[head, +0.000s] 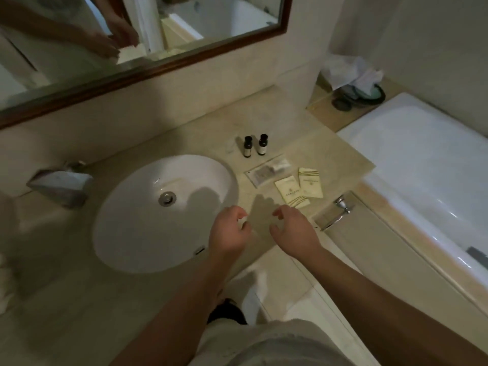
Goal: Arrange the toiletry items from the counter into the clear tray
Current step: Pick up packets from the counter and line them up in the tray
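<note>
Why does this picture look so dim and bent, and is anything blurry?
Head view: dim, warm light; the hands cast shadows on the sink and counter; the wide lens bows the mirror frame; the soap dish at left is smeared.

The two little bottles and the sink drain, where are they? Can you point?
Left bottle [247, 147], head view, on its pale label.
Right bottle [262, 145], head view, on its pale label.
Sink drain [167, 198], head view, on the metal plug's centre.
</note>
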### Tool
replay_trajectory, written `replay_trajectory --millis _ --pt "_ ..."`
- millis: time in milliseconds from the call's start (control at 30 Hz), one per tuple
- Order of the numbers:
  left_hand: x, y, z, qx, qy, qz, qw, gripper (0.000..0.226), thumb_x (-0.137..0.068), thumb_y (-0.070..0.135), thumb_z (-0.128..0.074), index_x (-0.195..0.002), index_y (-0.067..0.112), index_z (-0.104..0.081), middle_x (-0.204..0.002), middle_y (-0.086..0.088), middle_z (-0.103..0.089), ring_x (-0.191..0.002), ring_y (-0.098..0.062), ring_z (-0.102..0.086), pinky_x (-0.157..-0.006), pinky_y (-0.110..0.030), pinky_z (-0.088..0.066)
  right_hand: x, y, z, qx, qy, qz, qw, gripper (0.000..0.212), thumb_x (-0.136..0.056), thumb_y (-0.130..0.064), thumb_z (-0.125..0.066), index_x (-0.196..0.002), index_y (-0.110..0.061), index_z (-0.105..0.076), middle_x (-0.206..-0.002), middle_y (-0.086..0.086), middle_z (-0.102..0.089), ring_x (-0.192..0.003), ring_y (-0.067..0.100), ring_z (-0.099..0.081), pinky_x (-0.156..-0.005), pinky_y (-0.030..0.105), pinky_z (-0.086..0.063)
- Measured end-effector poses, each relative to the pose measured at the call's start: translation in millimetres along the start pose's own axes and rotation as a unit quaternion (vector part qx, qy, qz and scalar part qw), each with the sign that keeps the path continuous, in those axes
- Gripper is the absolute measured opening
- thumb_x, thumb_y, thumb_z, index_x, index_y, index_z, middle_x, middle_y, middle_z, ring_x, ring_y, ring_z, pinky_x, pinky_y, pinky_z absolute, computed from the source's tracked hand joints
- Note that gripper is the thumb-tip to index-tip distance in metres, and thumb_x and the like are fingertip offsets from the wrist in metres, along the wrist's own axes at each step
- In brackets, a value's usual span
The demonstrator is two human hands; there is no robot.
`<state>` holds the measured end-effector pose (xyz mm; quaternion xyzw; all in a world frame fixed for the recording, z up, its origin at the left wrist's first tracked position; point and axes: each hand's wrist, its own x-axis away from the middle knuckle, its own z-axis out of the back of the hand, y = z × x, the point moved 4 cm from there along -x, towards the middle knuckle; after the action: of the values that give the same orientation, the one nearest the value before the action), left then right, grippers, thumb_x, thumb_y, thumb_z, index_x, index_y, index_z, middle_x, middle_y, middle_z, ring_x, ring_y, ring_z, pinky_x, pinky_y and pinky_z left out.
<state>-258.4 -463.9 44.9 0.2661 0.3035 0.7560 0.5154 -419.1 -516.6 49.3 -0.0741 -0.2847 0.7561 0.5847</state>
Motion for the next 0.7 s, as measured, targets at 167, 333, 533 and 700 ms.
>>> replay_trajectory --millis 167,333,533,700 --pt "-43 19 -16 -0.009 -0.011 0.006 1.0 0.024 -0.075 0.024 -0.055 -0.094 0.012 -0.062 -0.092 -0.005 -0.06 -0.088 -0.023 -0.057 -0.078 -0.033 -0.046 -40 24 17 -0.017 0.004 -0.022 1.0 0.037 -0.084 -0.032 -0.061 -0.118 -0.018 -0.057 -0.114 0.006 -0.061 -0.105 0.024 -0.058 -0.087 0.037 -0.05" --pt "-99 38 -31 0.002 -0.012 0.035 0.999 0.008 -0.076 0.018 -0.052 -0.08 0.018 -0.06 -0.083 0.001 -0.056 -0.079 -0.019 -0.053 -0.069 -0.036 -0.047 -83 49 35 0.001 0.0 -0.055 0.998 0.035 -0.084 -0.033 -0.061 -0.116 -0.02 -0.057 -0.114 0.007 -0.06 -0.103 0.025 -0.058 -0.083 0.037 -0.05" --pt "-132 74 -71 -0.03 -0.088 -0.078 0.993 0.021 -0.091 0.017 -0.048 -0.107 0.025 -0.06 -0.094 0.014 -0.051 -0.084 -0.002 -0.049 -0.072 -0.013 -0.034 -132 86 57 0.046 0.02 -0.114 0.992 0.047 -0.085 -0.033 -0.062 -0.126 -0.013 -0.051 -0.119 0.014 -0.053 -0.106 0.033 -0.056 -0.088 0.039 -0.046" --pt "-131 76 -115 -0.118 -0.123 -0.023 0.985 0.037 -0.09 0.033 -0.054 -0.125 0.021 -0.048 -0.123 -0.001 -0.052 -0.111 -0.016 -0.05 -0.093 -0.027 -0.04 -150 107 58 0.054 0.008 -0.139 0.989 0.072 -0.079 -0.04 -0.072 -0.136 -0.011 -0.038 -0.122 0.014 -0.049 -0.11 0.034 -0.051 -0.086 0.041 -0.046"
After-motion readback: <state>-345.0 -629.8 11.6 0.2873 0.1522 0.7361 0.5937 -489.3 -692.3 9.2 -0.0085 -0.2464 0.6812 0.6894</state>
